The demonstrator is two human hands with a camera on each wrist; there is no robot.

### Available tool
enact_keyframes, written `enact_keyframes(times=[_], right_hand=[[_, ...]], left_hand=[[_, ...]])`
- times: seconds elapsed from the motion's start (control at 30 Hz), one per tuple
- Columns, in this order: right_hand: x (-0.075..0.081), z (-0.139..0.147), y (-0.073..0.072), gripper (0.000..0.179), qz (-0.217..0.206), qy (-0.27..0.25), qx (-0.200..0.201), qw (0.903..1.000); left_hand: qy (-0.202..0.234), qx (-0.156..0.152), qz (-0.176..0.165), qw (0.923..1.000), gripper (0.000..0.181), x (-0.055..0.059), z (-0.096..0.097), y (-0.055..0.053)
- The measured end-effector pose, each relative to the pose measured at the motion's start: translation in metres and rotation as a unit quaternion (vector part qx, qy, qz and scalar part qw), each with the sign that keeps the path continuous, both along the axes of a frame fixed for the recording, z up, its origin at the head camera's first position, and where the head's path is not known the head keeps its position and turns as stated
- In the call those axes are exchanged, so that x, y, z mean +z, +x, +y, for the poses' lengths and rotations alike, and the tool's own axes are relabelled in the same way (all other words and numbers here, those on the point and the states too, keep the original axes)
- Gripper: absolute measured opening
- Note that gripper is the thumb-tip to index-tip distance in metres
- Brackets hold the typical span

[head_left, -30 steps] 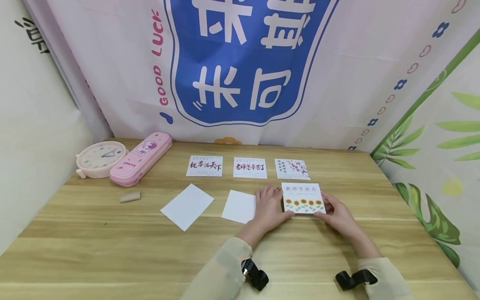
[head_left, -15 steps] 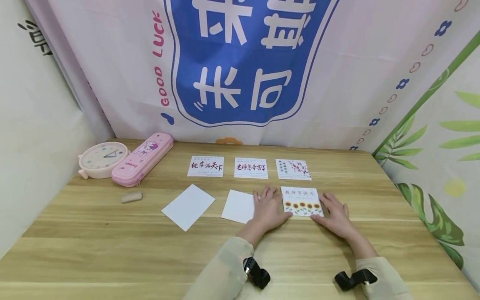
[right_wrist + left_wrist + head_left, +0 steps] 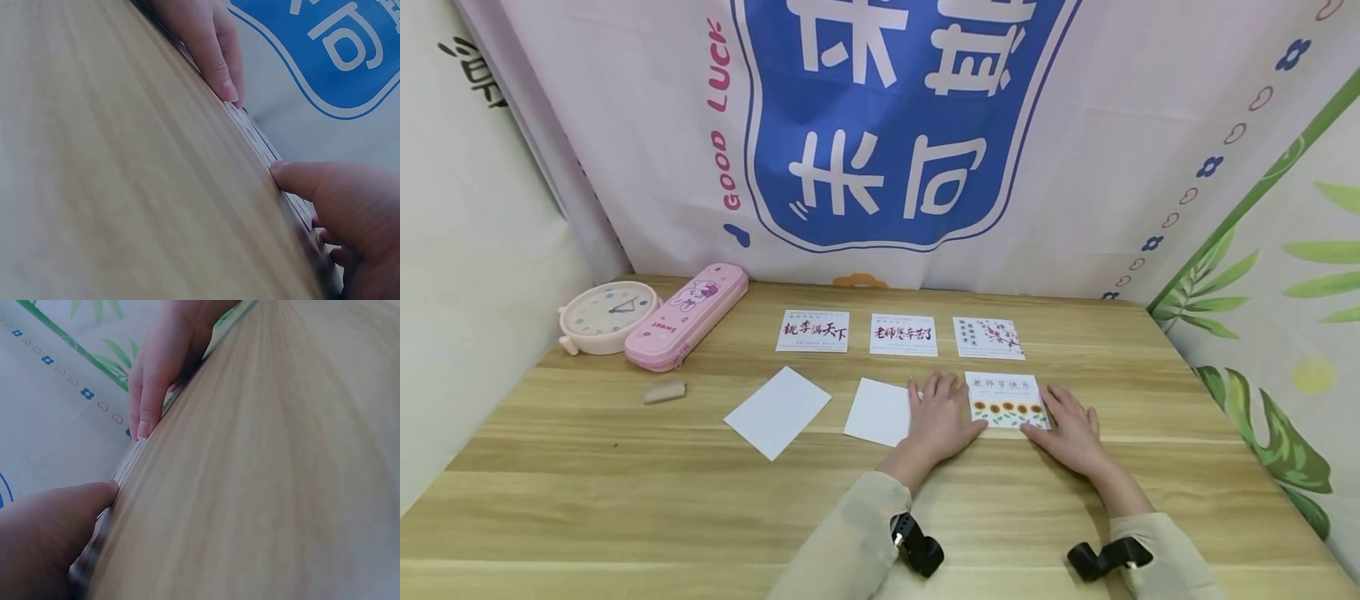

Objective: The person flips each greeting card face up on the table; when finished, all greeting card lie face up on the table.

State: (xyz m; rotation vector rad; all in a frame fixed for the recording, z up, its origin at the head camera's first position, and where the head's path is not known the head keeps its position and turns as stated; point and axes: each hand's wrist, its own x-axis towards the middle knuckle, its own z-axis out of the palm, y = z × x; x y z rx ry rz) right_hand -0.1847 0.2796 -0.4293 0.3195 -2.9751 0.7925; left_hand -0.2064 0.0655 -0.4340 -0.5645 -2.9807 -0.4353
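A white card with a row of sunflowers and lettering (image 3: 1006, 400) lies flat on the wooden table, between two hands. On its left is the left hand (image 3: 938, 418), palm down, the thumb tip at the card's lower left corner. This hand partly covers a blank white card (image 3: 874, 412). At the opposite side the right hand (image 3: 1067, 433) rests with relaxed fingers along the edge, its thumb at the lower right corner. Both wrist views are low and show the left thumb (image 3: 94, 497) and right thumb (image 3: 300, 178) touching the near edge of the card.
Three printed cards form a row behind: red lettering (image 3: 812, 332), more red lettering (image 3: 903, 335) and blossoms (image 3: 988, 338). Left are a tilted blank card (image 3: 777, 412), a small tan stick-like piece (image 3: 666, 392), a pink pencil case (image 3: 687, 318) and a clock (image 3: 610, 317). A printed curtain hangs behind.
One second ago the sunflower card was slightly raised between the hands. It has come down flat, and the right fingers have moved from beneath its edge to lie beside it.
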Motion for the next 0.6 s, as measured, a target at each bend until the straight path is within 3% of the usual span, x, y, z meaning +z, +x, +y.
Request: enact_keyframes(times=[0.3,0.47,0.6], right_hand=[[0.001,0.000,-0.001,0.072,-0.002,-0.013,-0.013,0.9998],[0.009,-0.002,-0.003,0.073,-0.009,-0.061,-0.027,0.9978],[0.024,-0.006,-0.002,0.079,-0.013,-0.107,-0.022,0.9939]], left_hand=[[0.026,0.003,-0.003,0.9996,0.066,0.002,-0.001,-0.001],[0.078,0.000,0.013,0.9969,0.064,0.006,-0.004,-0.001],[0.104,-0.013,0.019,0.9944,0.064,0.015,-0.010,0.001]])
